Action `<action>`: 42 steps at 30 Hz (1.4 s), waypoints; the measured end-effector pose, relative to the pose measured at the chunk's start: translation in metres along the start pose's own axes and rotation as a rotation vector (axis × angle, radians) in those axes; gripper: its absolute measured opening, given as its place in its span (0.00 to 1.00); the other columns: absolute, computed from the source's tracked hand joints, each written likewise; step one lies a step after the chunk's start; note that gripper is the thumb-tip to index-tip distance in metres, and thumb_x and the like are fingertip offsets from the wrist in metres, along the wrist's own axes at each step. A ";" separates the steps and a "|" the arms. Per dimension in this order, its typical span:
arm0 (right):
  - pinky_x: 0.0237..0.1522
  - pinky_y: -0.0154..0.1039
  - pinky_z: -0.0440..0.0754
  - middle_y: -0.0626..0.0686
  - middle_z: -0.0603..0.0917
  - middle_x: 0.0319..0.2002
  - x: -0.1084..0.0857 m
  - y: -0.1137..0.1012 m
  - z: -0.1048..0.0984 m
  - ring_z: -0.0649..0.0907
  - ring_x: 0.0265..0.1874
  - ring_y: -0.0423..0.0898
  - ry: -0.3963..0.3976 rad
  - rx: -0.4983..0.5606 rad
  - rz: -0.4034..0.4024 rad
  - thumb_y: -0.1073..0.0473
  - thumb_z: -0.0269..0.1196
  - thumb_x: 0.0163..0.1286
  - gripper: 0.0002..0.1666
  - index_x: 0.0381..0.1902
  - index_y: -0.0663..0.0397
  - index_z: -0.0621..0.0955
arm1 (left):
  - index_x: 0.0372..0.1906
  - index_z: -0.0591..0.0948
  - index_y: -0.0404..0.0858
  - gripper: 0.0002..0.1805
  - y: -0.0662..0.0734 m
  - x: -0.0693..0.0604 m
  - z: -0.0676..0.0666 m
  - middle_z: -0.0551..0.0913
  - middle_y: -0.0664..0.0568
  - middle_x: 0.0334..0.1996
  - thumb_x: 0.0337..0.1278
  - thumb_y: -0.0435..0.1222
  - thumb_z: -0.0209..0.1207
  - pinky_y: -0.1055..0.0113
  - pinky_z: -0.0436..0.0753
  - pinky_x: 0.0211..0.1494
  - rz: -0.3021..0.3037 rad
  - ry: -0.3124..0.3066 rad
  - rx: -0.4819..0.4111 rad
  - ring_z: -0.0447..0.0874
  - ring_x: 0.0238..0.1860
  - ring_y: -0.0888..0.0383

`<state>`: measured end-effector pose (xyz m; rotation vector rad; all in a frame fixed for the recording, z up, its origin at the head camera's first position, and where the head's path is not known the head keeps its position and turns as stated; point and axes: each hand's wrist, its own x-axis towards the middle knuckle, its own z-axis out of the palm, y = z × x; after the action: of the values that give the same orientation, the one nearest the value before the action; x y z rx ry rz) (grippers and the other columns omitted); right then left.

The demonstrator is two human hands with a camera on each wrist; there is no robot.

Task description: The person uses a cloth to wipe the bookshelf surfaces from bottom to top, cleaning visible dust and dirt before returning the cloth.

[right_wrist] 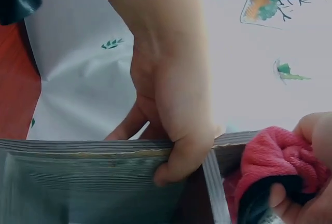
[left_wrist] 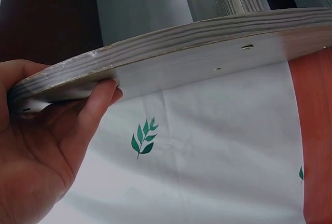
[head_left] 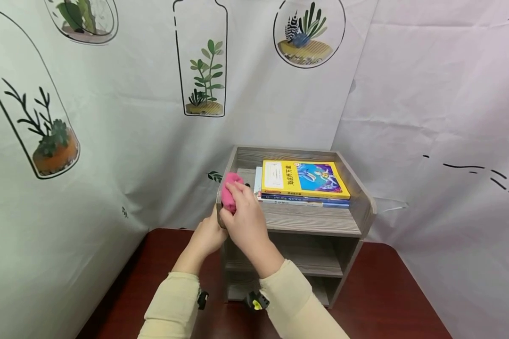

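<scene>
A grey wood-grain shelf unit (head_left: 307, 220) stands on the table. My right hand (head_left: 248, 220) holds a bunched pink cloth (head_left: 229, 200) at the top of the unit's left side panel. In the right wrist view, the fluffy cloth (right_wrist: 277, 151) shows a dark part below, with fingers of the right hand (right_wrist: 316, 203) around it. Lower down on the same panel, my left hand (head_left: 208, 234) grips its front edge. The left wrist view shows that hand (left_wrist: 46, 146) around the panel (left_wrist: 155, 45), fingers on one face; the right wrist view shows the thumb (right_wrist: 179, 164) on the other.
A stack of books with a yellow one (head_left: 284, 181) on top lies on the unit's upper board. Lower compartments (head_left: 305, 254) open to the front. Beneath is a dark red table (head_left: 381, 292). White sheeting (head_left: 144, 117) printed with plants hangs behind and at both sides.
</scene>
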<state>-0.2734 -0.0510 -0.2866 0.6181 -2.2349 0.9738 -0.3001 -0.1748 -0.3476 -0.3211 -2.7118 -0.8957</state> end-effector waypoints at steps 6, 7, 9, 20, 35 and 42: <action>0.49 0.45 0.74 0.57 0.77 0.52 -0.011 0.007 0.004 0.77 0.50 0.53 -0.095 -0.109 -0.024 0.62 0.63 0.52 0.29 0.55 0.58 0.77 | 0.62 0.59 0.36 0.26 0.001 -0.001 -0.001 0.81 0.34 0.38 0.62 0.40 0.50 0.45 0.74 0.40 -0.016 0.023 -0.004 0.80 0.38 0.38; 0.48 0.45 0.74 0.57 0.76 0.51 -0.011 0.009 0.005 0.77 0.49 0.52 -0.100 -0.136 -0.032 0.62 0.64 0.53 0.28 0.55 0.58 0.77 | 0.61 0.59 0.35 0.26 0.000 0.000 -0.002 0.81 0.34 0.38 0.62 0.40 0.50 0.45 0.74 0.40 -0.017 0.022 -0.006 0.80 0.38 0.38; 0.46 0.45 0.75 0.56 0.76 0.51 -0.008 0.013 0.009 0.77 0.45 0.52 -0.104 -0.193 -0.035 0.60 0.63 0.54 0.28 0.55 0.57 0.76 | 0.63 0.58 0.35 0.27 0.000 0.000 -0.002 0.81 0.34 0.38 0.61 0.39 0.51 0.46 0.74 0.39 -0.012 0.022 -0.011 0.81 0.37 0.39; 0.49 0.50 0.68 0.56 0.66 0.62 0.007 0.020 -0.022 0.70 0.49 0.55 -0.326 -0.323 0.149 0.41 0.58 0.55 0.41 0.63 0.54 0.64 | 0.60 0.60 0.37 0.26 -0.003 0.003 0.005 0.81 0.37 0.32 0.60 0.40 0.53 0.49 0.73 0.34 -0.010 0.029 -0.027 0.80 0.31 0.44; 0.43 0.39 0.77 0.51 0.82 0.42 -0.005 0.016 -0.034 0.82 0.39 0.46 -0.507 -0.397 -0.261 0.53 0.68 0.56 0.19 0.45 0.54 0.82 | 0.58 0.61 0.36 0.30 -0.002 -0.005 0.002 0.80 0.34 0.35 0.56 0.44 0.58 0.47 0.74 0.36 -0.054 0.028 -0.019 0.80 0.36 0.39; 0.32 0.39 0.77 0.50 0.81 0.29 0.004 0.011 -0.026 0.82 0.29 0.46 -0.472 -0.454 -0.253 0.64 0.64 0.57 0.03 0.30 0.54 0.79 | 0.55 0.63 0.37 0.27 -0.001 -0.002 0.003 0.80 0.36 0.32 0.55 0.41 0.59 0.51 0.72 0.32 -0.043 0.030 -0.049 0.79 0.31 0.44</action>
<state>-0.2746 -0.0250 -0.2751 0.9573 -2.5781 0.1836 -0.2986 -0.1742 -0.3511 -0.2586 -2.6822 -0.9718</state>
